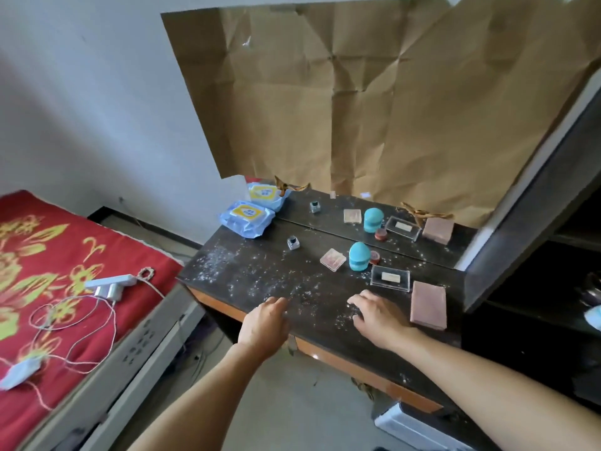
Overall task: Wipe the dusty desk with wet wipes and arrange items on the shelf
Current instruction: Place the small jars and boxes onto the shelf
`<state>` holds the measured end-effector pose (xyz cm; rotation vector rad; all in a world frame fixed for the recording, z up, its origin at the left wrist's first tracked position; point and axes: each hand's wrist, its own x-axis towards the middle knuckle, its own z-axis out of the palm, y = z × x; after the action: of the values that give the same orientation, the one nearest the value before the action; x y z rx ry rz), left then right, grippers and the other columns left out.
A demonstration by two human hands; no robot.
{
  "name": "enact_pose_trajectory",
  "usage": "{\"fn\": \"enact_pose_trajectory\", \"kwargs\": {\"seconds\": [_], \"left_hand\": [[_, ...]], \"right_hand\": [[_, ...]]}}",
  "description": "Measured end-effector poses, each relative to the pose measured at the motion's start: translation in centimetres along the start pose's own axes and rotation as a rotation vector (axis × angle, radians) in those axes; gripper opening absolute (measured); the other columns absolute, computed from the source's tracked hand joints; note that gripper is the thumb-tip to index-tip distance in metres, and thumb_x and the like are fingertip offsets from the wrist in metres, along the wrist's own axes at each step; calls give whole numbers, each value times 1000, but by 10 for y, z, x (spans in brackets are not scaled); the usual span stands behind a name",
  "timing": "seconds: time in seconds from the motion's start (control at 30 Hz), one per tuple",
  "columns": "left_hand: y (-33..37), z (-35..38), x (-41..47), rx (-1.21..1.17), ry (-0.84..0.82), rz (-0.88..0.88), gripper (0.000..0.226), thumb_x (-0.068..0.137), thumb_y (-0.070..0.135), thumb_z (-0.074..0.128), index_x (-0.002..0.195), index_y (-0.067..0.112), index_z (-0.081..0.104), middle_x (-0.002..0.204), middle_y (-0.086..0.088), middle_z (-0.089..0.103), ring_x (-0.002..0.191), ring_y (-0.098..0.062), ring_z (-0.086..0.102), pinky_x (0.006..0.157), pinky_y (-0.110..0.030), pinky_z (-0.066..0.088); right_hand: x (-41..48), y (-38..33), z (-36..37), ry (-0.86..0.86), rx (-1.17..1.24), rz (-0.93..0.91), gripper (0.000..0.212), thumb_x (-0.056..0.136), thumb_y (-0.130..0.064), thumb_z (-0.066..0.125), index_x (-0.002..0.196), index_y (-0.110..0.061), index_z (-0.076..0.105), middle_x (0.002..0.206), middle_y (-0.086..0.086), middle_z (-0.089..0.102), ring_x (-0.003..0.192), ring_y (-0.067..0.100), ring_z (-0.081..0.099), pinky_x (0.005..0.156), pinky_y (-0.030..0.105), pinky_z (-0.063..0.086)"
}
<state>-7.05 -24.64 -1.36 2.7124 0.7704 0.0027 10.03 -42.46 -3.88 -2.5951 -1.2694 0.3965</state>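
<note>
Dark wood desk (260, 275) is lying dust-speckled, with both hands resting on its near edge. Left hand (265, 323) is curling loosely and empty; right hand (379, 315) is spreading flat, perhaps touching the pink box (428, 305). Wipes pack (246, 218) is sitting at the far-left corner.

The dark surface (260, 275) is speckled with white dust, thickest just beyond the fingers (276, 302) of the left hand. Far beyond them, at the back left corner, lies a blue wet wipes pack (247, 218). A small ink bottle (292, 243) stands between pack and fingers. Beyond the right hand's fingers (357, 302) sit a pink square case (332, 259), a teal container (358, 257), a small red jar (375, 257) and a clear box (390, 277). A pink book (428, 305) lies just right of them. Both hands rest on the surface.
</note>
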Motion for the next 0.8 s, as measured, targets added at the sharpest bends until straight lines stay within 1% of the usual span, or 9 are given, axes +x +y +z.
{"fn": "enact_pose_trajectory", "kwargs": {"seconds": [0.1,0.23,0.37,0.5,0.6,0.7,0.8], "left_hand": [[-19,-3,11,-8,-9,-18,17,89,23,47,102,15,54,99,-1,57,89,-25,58,69,-34,45],[-36,0,41,-6,-39,-12,23,88,21,47,108,15,55,104,-2,57,92,-26,58,71,-33,44],[-51,4,91,34,-89,-1,23,91,28,47,108,15,54,106,-1,57,94,-26,58,72,-34,45],[-64,4,148,73,-208,34,26,88,27,51,112,18,53,108,-2,54,98,-28,58,76,-35,45],[-71,6,193,80,-258,49,26,87,27,52,111,18,50,108,-3,50,98,-30,57,74,-37,46],[-75,13,231,103,-291,72,33,86,23,53,119,20,47,113,-5,45,102,-30,55,74,-38,46],[-78,25,260,108,-340,94,43,87,20,51,129,23,41,120,-6,41,108,-28,50,77,-39,46]], "right_hand": [[24,-8,2,-5,-17,7,35,89,-28,50,124,-27,51,122,-3,52,110,19,54,87,34,47],[63,-4,7,2,-31,63,37,89,-28,50,126,-26,50,124,-2,52,110,20,55,86,35,47],[110,12,15,35,-47,164,40,88,-26,53,127,-23,49,128,0,48,117,20,47,88,35,47],[154,31,19,70,-89,272,57,81,-30,62,134,-22,42,138,4,37,126,26,35,94,36,45],[181,42,20,56,-80,356,72,76,-35,68,139,-23,35,148,9,26,131,29,29,100,38,42],[197,49,23,9,-40,439,79,73,-34,71,141,-25,30,149,10,24,129,30,34,93,38,45],[202,50,30,-4,-12,476,78,74,-31,70,140,-27,29,139,5,34,119,26,44,78,34,49]]}}
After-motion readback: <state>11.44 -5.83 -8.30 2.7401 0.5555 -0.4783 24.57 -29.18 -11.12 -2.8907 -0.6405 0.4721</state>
